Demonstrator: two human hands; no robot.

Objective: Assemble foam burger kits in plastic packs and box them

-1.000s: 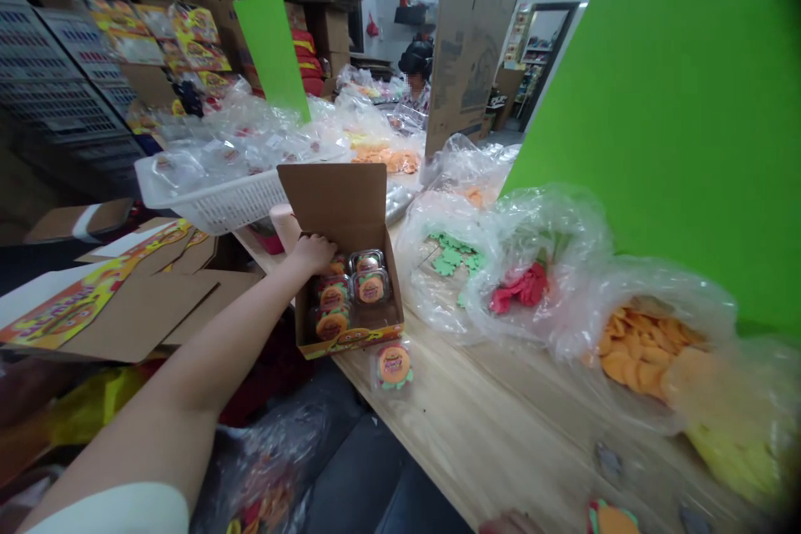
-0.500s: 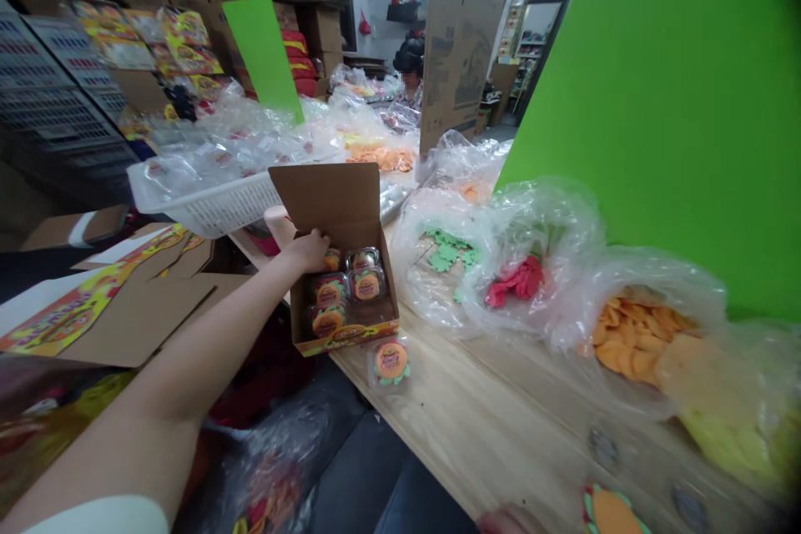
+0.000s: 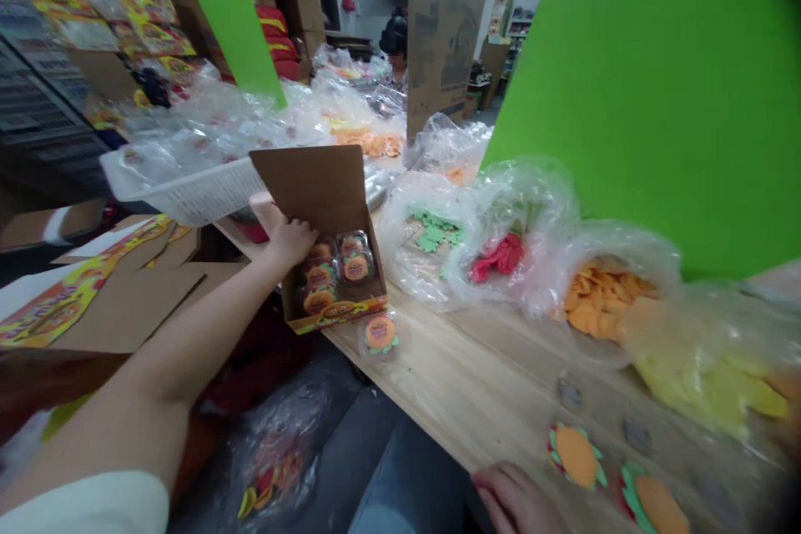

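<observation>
My left hand (image 3: 294, 242) is at the left wall of an open cardboard box (image 3: 338, 319), its fingers bent loosely over the edge beside the packs inside. Nothing shows in its grasp. Several clear plastic packs with toy burgers (image 3: 355, 267) stand in rows in the box. One more burger pack (image 3: 380, 334) lies on the table by the box's front. My right hand (image 3: 516, 499) rests at the table's near edge, fingers stretched out, partly cut off by the frame. To its right lie a layered foam burger (image 3: 576, 455) and a second foam burger (image 3: 654, 501).
Plastic bags along the table hold green foam pieces (image 3: 431, 232), red pieces (image 3: 499, 257), orange discs (image 3: 604, 300) and yellow pieces (image 3: 701, 380). Behind stand a green board (image 3: 651, 100) and a white basket (image 3: 206, 198). Flattened printed boxes (image 3: 125, 300) lie left. A person sits farther back.
My left hand has drawn back leftward from the packs to the box wall. My right hand has come further into view at the bottom. The whole view has shifted.
</observation>
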